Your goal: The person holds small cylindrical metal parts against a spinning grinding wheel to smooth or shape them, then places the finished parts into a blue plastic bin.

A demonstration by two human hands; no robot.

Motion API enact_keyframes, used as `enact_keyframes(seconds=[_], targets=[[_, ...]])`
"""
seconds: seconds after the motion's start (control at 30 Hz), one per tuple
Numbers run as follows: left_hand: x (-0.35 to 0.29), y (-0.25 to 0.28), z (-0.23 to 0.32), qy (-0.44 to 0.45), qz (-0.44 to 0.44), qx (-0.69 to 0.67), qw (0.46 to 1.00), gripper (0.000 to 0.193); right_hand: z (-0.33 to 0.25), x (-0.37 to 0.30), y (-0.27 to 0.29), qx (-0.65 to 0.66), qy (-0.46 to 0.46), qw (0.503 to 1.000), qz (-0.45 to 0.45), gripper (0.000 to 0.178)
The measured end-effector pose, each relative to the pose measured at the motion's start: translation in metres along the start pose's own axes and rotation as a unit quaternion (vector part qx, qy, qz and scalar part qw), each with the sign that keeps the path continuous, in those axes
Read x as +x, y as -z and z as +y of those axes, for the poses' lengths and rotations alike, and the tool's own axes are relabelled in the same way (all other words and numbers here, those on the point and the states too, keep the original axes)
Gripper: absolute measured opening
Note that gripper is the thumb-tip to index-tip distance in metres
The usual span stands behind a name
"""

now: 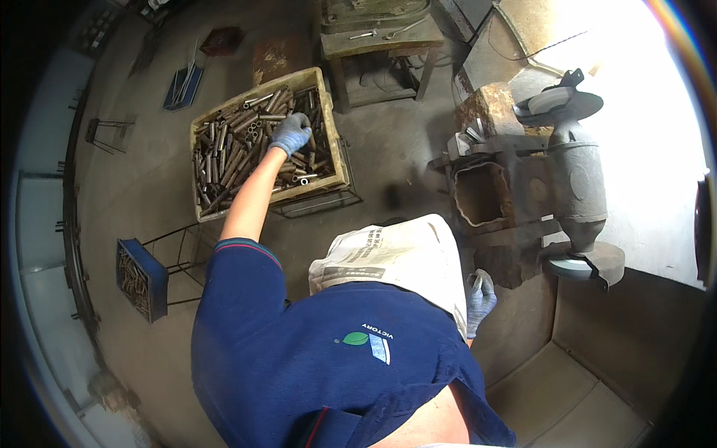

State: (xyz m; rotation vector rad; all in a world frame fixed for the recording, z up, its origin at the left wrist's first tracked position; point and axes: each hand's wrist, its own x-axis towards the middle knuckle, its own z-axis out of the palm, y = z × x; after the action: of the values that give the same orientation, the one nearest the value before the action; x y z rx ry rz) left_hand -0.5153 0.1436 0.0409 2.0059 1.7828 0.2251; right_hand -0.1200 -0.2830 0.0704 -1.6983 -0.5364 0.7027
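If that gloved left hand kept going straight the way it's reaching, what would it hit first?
The left hand reaches down into the yellow crate, so it would most likely meet the rusty metal tubes piled directly under its fingers first. It may already be touching them; depth is hard to judge.

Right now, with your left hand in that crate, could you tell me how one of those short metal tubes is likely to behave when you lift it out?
The tubes look like rusty steel, so probably stiff and heavy for their size. Being round, one would likely roll if set on a flat surface. The left hand wears a glove, and the rough rust should help the grip, so slipping seems unlikely.
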Motion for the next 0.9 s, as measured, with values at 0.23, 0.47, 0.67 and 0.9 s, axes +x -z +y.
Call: enact_keyframes(seconds=[0.23, 0.47, 0.67, 0.9], targets=[[-0.004, 0.044, 0.126, -0.141, -0.122, -0.436, 0.880, 0.012, -0.055, 0.019, -0.021, -0.072, 0.165, 0.982, -0.046, 0.020], [-0.065, -0.010, 0.320, -0.281, -0.423, -0.362, 0.782, 0.024, -0.135, 0.041, -0.055, -0.023, 0.200, 0.969, -0.140, 0.030], [-0.107, -0.062, 0.389, -0.318, -0.564, -0.331, 0.686, 0.032, -0.124, 0.029, -0.026, 0.020, 0.184, 0.977, -0.103, 0.024], [-0.147, -0.092, 0.421, -0.233, -0.733, -0.364, 0.525, 0.053, -0.128, 0.007, -0.009, -0.061, 0.251, 0.962, 0.087, 0.019]])
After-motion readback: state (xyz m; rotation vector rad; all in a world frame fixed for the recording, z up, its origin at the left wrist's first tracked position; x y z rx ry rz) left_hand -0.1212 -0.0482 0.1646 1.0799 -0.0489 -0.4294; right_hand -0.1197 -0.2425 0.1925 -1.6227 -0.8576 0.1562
